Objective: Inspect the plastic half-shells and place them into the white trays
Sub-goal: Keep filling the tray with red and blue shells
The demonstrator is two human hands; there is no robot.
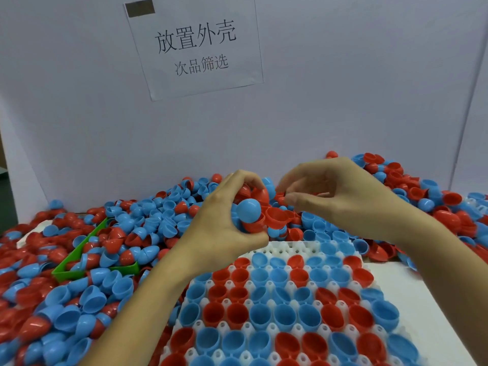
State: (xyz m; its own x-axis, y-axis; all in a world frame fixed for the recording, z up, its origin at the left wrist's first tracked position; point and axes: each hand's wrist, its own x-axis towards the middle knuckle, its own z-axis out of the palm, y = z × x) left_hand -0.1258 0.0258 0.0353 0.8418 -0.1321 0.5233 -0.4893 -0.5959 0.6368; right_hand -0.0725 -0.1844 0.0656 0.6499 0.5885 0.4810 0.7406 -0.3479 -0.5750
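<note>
My left hand [224, 220] grips a cluster of nested half-shells, a blue one [248, 210] foremost with red ones [260, 195] behind and under it. My right hand [338, 192] hovers just right of the cluster, its thumb and fingers bent toward each other near the red shells; whether they pinch one is unclear. Below both hands lies the white tray [290, 245], its cups mostly filled with red and blue half-shells facing up. A big loose heap of red and blue half-shells [148, 217] covers the table behind and to the left.
A green tray [79, 256] lies half buried in the heap at left. A white board with a paper sign [195, 46] stands close behind the heap. More shells [427, 196] pile up at the right. White table surface [427, 294] shows right of the tray.
</note>
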